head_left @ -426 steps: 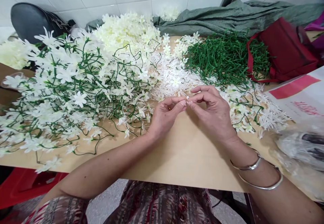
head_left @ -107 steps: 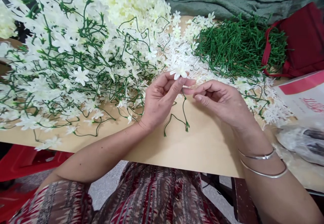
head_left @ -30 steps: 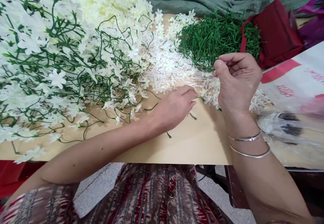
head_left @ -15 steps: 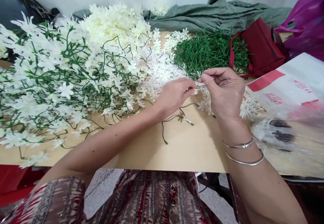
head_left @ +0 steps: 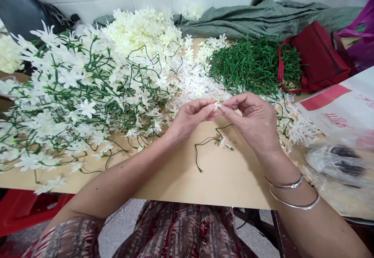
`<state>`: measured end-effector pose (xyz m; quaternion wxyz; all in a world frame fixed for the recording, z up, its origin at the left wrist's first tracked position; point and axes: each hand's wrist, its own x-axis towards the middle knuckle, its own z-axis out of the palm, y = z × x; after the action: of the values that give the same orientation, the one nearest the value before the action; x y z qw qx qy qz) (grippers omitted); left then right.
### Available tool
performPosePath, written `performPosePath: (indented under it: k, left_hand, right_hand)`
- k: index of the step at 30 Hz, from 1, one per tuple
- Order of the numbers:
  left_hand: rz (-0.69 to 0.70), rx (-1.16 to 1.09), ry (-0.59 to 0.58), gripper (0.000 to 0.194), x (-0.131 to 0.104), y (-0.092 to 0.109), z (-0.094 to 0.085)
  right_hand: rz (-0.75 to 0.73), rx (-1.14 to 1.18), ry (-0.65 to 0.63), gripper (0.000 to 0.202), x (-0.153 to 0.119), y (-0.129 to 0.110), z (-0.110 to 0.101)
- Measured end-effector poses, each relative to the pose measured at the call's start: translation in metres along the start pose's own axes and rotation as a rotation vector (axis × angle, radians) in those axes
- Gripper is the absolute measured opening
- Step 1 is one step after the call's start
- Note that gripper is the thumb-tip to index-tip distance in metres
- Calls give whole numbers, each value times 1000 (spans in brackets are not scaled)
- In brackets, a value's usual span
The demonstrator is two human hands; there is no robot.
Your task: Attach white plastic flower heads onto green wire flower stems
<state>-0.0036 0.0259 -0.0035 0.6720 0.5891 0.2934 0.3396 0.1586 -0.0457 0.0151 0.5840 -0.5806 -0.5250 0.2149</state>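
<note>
My left hand [head_left: 194,118] and my right hand [head_left: 251,120] meet fingertip to fingertip over the table. Between them is a small white flower piece [head_left: 217,105], pinched by the fingers of both hands; its details are too small to tell. Just below, a green stem with a white flower [head_left: 225,143] lies on the bare wood. Behind my hands spread thin white pieces [head_left: 195,79] and a heap of green stems [head_left: 251,63]. A big pile of white flowers on green stems [head_left: 87,108] lies to the left.
Cream blossoms [head_left: 143,30] are heaped at the back, before a grey-green cloth [head_left: 251,18]. On the right are a red bag [head_left: 321,57], a white printed bag [head_left: 347,106] and a clear plastic bag [head_left: 336,164]. The table's front edge [head_left: 204,201] runs near my body.
My hands have come together at the fingertips, and a white flower piece now shows between them. The whole view has shifted slightly, with the table's things appearing further right.
</note>
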Motion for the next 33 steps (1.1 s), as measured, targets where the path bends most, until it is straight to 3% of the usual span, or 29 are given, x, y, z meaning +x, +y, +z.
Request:
performPosePath:
  k: [8,14,19,24,33]
  left_hand:
    - [118,179,19,20,-4,3,6]
    - [250,321,-3,30,-12,7,10]
    - [278,382,51,19,-12,6,10]
    - [285,425,104,20,-12,4,12]
    - [333,442,64,17,-13,1,12]
  right_hand:
    - [88,12,16,19,-1,-5,2]
    - [211,208,58,26,0,1,5]
    - [282,323,41,28,1,7,6]
    - [249,295,22,28,0,8,7]
    - [191,261,68,27,-5,4,13]
